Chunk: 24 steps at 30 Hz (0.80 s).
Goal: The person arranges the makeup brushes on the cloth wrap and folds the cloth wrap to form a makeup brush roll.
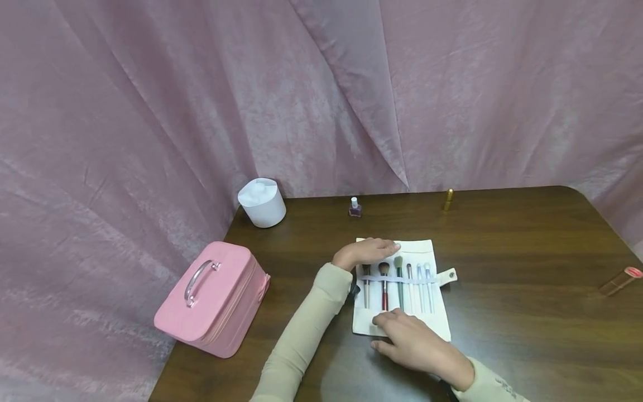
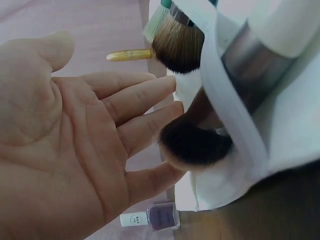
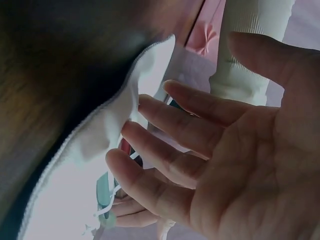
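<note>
A white brush roll (image 1: pixel 361 324) lies unrolled on the table, with several makeup brushes side by side under a pale elastic band (image 1: pixel 374 277). My left hand (image 1: pixel 368 251) extends over its far edge, fingers straight and nothing held. In the left wrist view a dark-tipped brush (image 2: pixel 195 145) overlaps my fingertips. At the near edge, my right hand (image 1: pixel 414 341) reaches over the roll's lower flap. The right wrist view shows its fingers (image 3: pixel 165 155) loosely extended, tips right at the white cloth (image 3: pixel 95 130). A red-handled brush (image 1: pixel 384 296) and a green-handled brush (image 1: pixel 400 290) stand out among them.
A pink vanity case (image 1: pixel 211 301) with a silver handle stands at the left. Along the back are a white tissue roll (image 1: pixel 262 204), a dark nail polish bottle (image 1: pixel 355 209) and a gold tube (image 1: pixel 449 200). A brownish lipstick-like tube (image 1: pixel 620 281) stands far right. Pink curtains hang behind.
</note>
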{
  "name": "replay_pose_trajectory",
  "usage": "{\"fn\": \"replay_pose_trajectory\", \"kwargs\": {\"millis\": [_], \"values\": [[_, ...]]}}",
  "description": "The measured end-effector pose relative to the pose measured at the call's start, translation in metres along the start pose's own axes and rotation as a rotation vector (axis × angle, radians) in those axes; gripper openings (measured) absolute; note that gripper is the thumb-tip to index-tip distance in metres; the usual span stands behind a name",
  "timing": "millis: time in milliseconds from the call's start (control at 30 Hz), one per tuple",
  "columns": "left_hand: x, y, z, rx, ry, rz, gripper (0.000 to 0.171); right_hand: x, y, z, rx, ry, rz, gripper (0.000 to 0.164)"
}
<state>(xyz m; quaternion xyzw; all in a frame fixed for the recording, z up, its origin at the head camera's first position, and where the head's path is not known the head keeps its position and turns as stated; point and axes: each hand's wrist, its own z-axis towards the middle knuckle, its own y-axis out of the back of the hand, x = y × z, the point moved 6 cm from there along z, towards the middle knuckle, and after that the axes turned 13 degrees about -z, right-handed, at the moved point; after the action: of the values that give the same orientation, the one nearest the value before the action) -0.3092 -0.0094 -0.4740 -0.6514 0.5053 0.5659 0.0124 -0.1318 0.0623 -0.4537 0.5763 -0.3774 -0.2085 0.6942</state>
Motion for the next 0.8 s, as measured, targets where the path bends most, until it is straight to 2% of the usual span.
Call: {"fn": "replay_pose_trajectory", "kwargs": {"millis": [233,533,800], "values": [[0.007,0.006,-0.002,0.000,0.048,0.024,0.067,-0.007,0.002,-0.006,-0.008,-0.028,0.038,0.032],[0.016,0.014,-0.014,-0.027,0.050,0.110,0.063,-0.026,0.006,-0.020,-0.028,-0.065,0.053,0.033],[0.021,0.017,-0.028,-0.056,0.043,0.170,0.053,-0.046,0.008,-0.033,-0.050,-0.084,0.033,0.036]]}}
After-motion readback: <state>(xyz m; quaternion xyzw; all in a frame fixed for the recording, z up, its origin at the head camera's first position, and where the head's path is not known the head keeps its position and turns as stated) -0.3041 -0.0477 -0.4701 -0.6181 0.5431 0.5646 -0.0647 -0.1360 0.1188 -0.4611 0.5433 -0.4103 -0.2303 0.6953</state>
